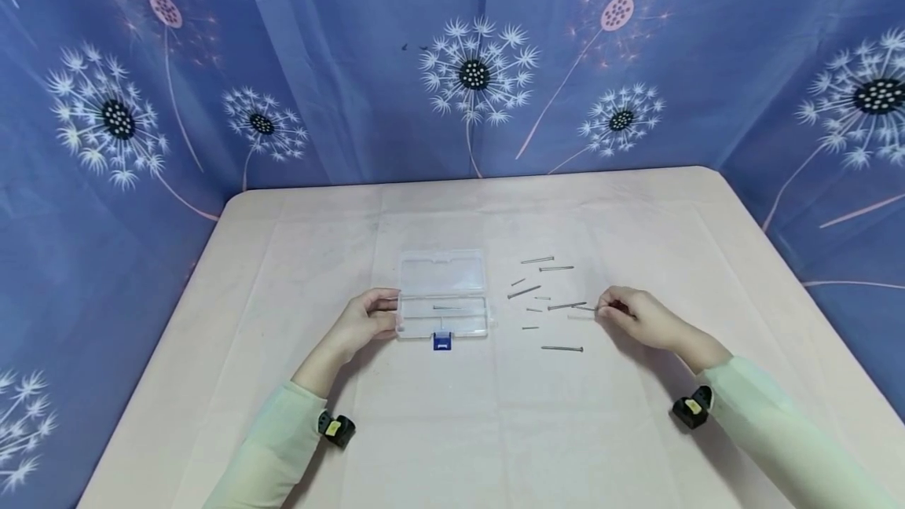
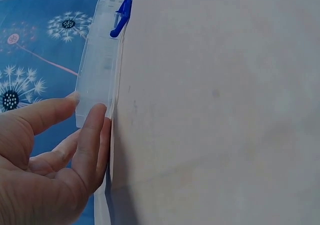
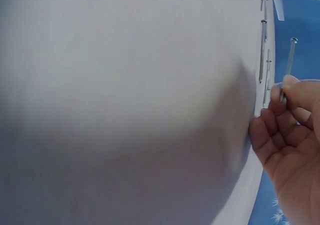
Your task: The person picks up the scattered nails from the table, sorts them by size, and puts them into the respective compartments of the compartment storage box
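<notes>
A clear plastic box [image 1: 399, 328] with its lid [image 1: 441, 272] raised stands on the table. My left hand [image 1: 364, 323] holds its left end, thumb and fingers on opposite sides of the wall [image 2: 92, 85]. A blue latch [image 1: 441, 342] hangs at the box's front. One nail [image 1: 452, 307] lies in the back compartment. To the right of the box, my right hand [image 1: 639, 318] pinches a nail [image 3: 291, 60] between thumb and index finger, its head pointing away from the hand. Several loose nails [image 1: 562, 349] of different lengths lie between the box and this hand.
The table [image 1: 424, 446] has a pale pink cover. Blue dandelion-print fabric [image 1: 353, 61] hangs behind it and at both sides. A small black camera [image 1: 691, 407] is worn on the right wrist, and another camera [image 1: 338, 430] on the left.
</notes>
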